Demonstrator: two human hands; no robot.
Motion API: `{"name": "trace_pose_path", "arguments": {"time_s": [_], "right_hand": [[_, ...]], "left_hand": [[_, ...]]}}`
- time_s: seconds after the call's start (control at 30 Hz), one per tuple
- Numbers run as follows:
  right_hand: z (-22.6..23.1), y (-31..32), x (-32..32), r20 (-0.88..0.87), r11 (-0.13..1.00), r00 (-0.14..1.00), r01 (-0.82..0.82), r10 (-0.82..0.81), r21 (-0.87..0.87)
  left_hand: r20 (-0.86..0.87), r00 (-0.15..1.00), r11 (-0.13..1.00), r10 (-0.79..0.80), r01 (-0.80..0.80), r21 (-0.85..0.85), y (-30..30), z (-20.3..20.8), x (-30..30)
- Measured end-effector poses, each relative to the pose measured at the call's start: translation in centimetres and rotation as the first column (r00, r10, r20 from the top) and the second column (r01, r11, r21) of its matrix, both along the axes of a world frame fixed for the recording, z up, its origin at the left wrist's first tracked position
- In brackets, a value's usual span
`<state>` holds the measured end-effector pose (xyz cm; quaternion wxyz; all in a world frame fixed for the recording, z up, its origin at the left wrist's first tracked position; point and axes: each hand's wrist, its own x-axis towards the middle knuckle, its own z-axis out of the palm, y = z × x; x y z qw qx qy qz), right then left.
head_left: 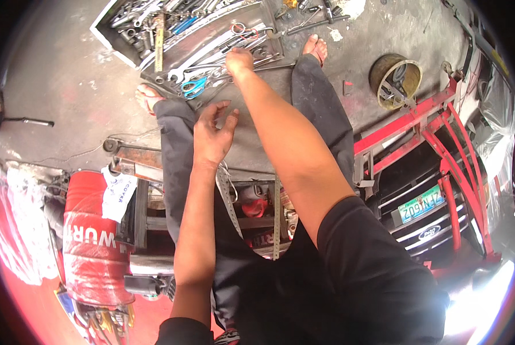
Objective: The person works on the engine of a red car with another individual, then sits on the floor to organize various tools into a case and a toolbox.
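My right hand [238, 61] reaches over the near edge of a metal tool tray [273, 30], its fingers closed among the tools; what they hold, if anything, is hidden. Around it lie several wrenches, with a large open-end wrench [177, 75] to its left. Blue-handled scissors [194, 87] rest at the tray's near left corner. Further left are a yellowish ruler-like strip [160, 43] and a blue-handled tool [185, 25]. My left hand [212, 135] hovers nearer to me, below the scissors, fingers bent and apart, holding nothing.
My feet [315, 49] flank the tray on the concrete floor. At right stand a round metal tub [378, 75] with parts inside and a red metal frame [404, 122] before a vehicle's black front. A red drum [88, 230] stands at left. More tools [317, 26] lie beyond.
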<state>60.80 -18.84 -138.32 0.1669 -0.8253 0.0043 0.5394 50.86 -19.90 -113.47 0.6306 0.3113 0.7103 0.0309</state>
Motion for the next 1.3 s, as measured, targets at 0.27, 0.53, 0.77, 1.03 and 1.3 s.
{"name": "trace_pose_path", "arguments": {"time_s": [0.27, 0.53, 0.77, 1.03, 1.3], "right_hand": [[-1.1, 1.9, -1.3, 0.236, 0.964, 0.938, -0.223, 0.253, -0.148], [7.6, 0.4, 1.1, 0.006, 0.996, 1.0, 0.02, -0.021, 0.082], [25.4, -1.8, 4.9, -0.688, 0.977, 0.708, -0.214, 0.162, 0.01], [29.0, -1.1, 5.1, -0.712, 0.889, 0.569, -0.425, 0.41, 0.172], [33.6, -1.5, 12.2, -0.811, 0.967, 0.579, -0.243, 0.08, -0.078]], "left_hand": [[0.241, 0.943, 0.971, 0.229, -0.204, -0.125, -0.4, -2.9, -1.0], [0.126, 0.879, 0.872, 0.459, -0.419, -0.252, 2.5, -3.1, -3.5], [0.072, 0.687, 0.66, 0.724, -0.657, -0.365, 2.9, -3.6, -2.5], [0.323, 0.329, 0.449, 0.887, -0.774, -0.447, 2.0, -4.6, -1.2], [0.29, 0.256, 0.344, 0.922, -0.885, -0.312, 0.9, -9.7, -4.2]]}}
